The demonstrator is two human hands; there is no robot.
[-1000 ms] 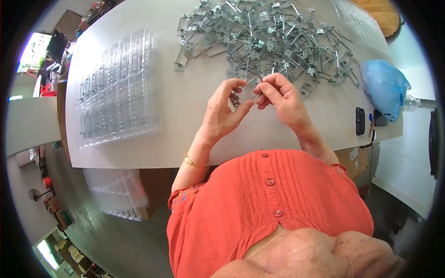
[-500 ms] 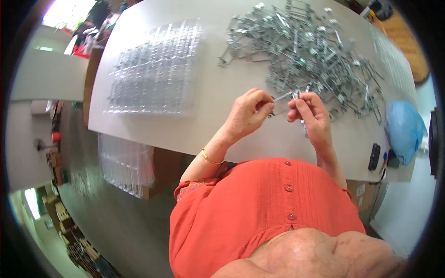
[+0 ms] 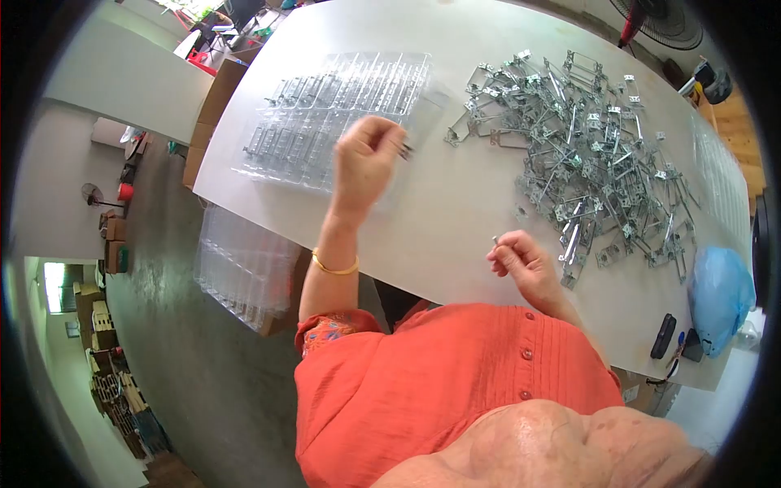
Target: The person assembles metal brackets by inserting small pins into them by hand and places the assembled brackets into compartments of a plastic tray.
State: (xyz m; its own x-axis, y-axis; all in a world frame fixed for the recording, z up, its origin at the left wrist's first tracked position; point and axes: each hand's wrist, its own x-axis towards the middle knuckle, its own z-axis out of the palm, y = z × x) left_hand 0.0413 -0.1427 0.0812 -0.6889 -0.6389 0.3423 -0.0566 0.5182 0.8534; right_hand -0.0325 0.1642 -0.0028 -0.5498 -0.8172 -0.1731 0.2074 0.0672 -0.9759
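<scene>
My left hand (image 3: 366,167) is raised at the right edge of a clear plastic tray (image 3: 313,172). Its fingers are pinched on a small metal part (image 3: 406,151), of which only the dark ends stick out. The tray's compartments hold rows of metal wire brackets. My right hand (image 3: 527,264) hovers near the table's front edge, left of a pile of loose metal brackets (image 3: 582,138). Between its thumb and forefinger shows the tip of a small metal piece (image 3: 495,240); the rest is hidden.
More clear trays (image 3: 244,264) are stacked on a cardboard box below the table's left side. At the right of the table (image 3: 455,236) lie a blue plastic bag (image 3: 720,297), a black case (image 3: 663,335) and another clear tray (image 3: 720,183).
My hands have moved apart. The left has swung leftward to the tray with a metal part, while the right has dropped slightly, away from the pile. The view has shifted too.
</scene>
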